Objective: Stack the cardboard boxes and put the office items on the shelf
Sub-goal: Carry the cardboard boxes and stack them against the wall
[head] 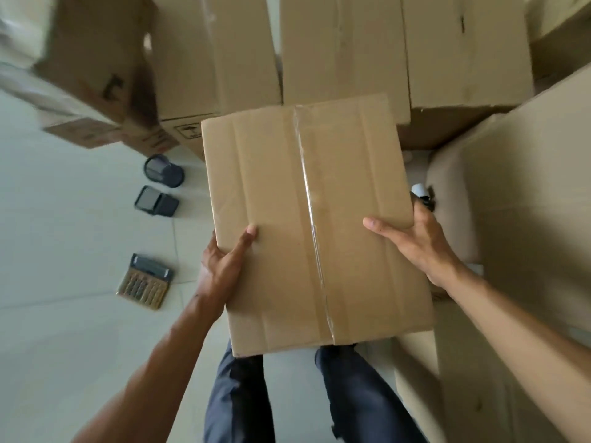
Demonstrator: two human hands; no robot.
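Note:
A taped brown cardboard box (307,219) is held in the air in front of me, above my legs. My left hand (224,260) grips its left side, thumb on the top face. My right hand (415,241) grips its right side, thumb lying across the top. Both sets of fingers are hidden under the box. On the pale tiled floor to the left lie a gold calculator (144,282), a black square holder (156,201) and a black mesh pen cup (163,171) on its side.
Several large cardboard boxes (345,49) stand stacked straight ahead and at the left (96,71). More big boxes (527,193) crowd the right side. A small white and black object (422,193) peeks out beside the held box. Open floor (64,346) lies at lower left.

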